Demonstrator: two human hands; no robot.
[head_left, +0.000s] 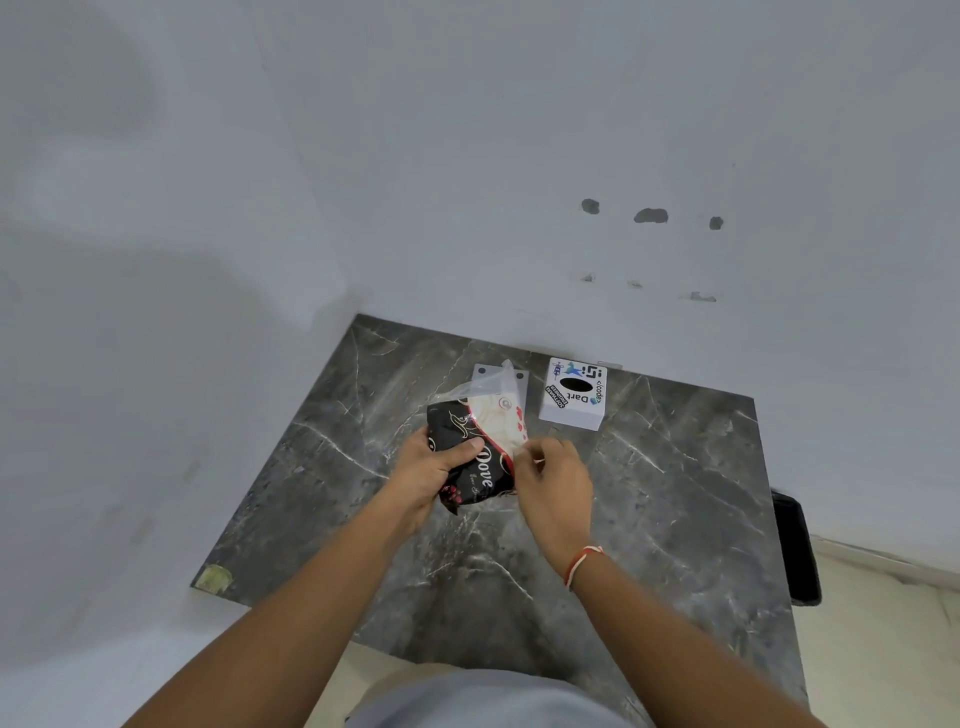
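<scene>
A black, red and white plastic pack (480, 457) marked "Dove" is held just above the dark marble table (675, 493). My left hand (431, 467) grips the pack's left side, thumb across its black front. My right hand (550, 478) pinches the pack's right edge near the white part. A clear plastic flap sticks up from the pack's far end. What is inside the pack is hidden.
A white box (572, 396) with stickers and a black oval hole on top stands near the wall. A flat white plate (519, 387) with two dark holes lies behind the pack. A black object (795, 545) sits past the table's right edge. Walls close off the left and back.
</scene>
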